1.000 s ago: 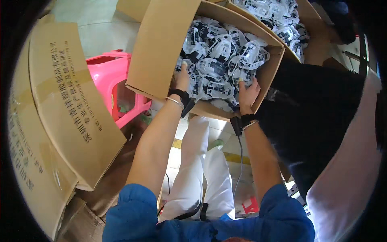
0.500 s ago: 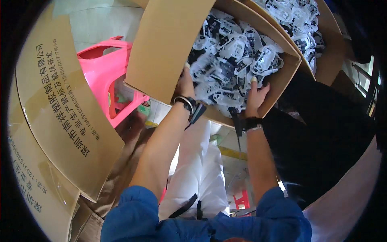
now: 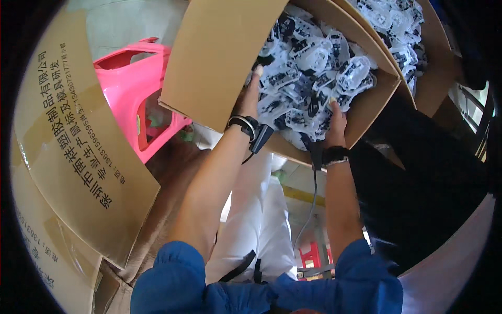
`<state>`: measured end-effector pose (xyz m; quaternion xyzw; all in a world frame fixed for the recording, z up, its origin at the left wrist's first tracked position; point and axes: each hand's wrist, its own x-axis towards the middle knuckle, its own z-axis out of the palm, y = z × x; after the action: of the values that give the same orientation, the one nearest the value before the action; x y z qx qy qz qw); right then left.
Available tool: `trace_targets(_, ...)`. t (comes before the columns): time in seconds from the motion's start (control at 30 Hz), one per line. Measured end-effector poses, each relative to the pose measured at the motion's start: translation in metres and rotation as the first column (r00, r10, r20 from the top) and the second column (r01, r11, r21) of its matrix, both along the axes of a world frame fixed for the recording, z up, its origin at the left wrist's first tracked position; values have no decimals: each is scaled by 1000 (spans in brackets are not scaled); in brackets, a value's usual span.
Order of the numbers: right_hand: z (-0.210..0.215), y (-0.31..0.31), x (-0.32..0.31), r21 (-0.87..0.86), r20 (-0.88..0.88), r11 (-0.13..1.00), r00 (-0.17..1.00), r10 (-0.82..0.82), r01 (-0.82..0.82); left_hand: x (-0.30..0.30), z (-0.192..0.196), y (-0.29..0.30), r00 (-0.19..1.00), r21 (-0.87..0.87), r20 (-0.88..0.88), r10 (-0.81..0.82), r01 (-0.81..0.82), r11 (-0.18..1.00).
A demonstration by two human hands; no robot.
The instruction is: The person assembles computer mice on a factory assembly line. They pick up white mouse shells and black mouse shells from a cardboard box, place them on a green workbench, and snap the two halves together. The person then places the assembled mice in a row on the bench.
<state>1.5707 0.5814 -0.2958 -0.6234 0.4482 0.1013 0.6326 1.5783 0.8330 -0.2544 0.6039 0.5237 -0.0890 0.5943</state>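
Observation:
Both my hands reach into a brown cardboard box (image 3: 377, 99) heaped with clear, white and black moulded plastic parts (image 3: 308, 57). At the left of the heap, beside the raised flap (image 3: 217, 63), my left hand (image 3: 250, 97) has its thumb stretched along the parts; its other fingers are hidden. My right hand (image 3: 337, 123) is at the near right of the heap, thumb up against the parts, most fingers sunk out of sight. Whether either hand grips any parts is unclear. Each wrist carries a band with a small black device on a cable.
Behind this box on the right stands another carton (image 3: 436, 57) with similar parts. A pink plastic stool (image 3: 130, 83) is at the left, next to large printed carton flaps (image 3: 99, 157). Black cloth (image 3: 413, 183) lies on the right. A red stool (image 3: 309, 255) shows below.
My left hand has moved forward and to the right along the heap. My right hand has shifted slightly inward, its fingers now less visible. The box sits a little farther right in view.

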Motion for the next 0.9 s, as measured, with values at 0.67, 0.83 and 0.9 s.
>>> trace_targets(0.67, 28, 71, 46, 749, -168, 632, 980, -108, 198, 8, -16, -2, 969, 28, 246, -23, 17, 999)
trace_targets(0.83, 15, 77, 45, 211, 167, 960, 975, 147, -181, 51, 28, -13, 978, 329, 19, -207, 190, 925)
trace_targets(0.9, 32, 88, 60, 340, 62, 941, 998, -26, 4, 67, 12, -7, 925, 476, 273, -265, 109, 872)
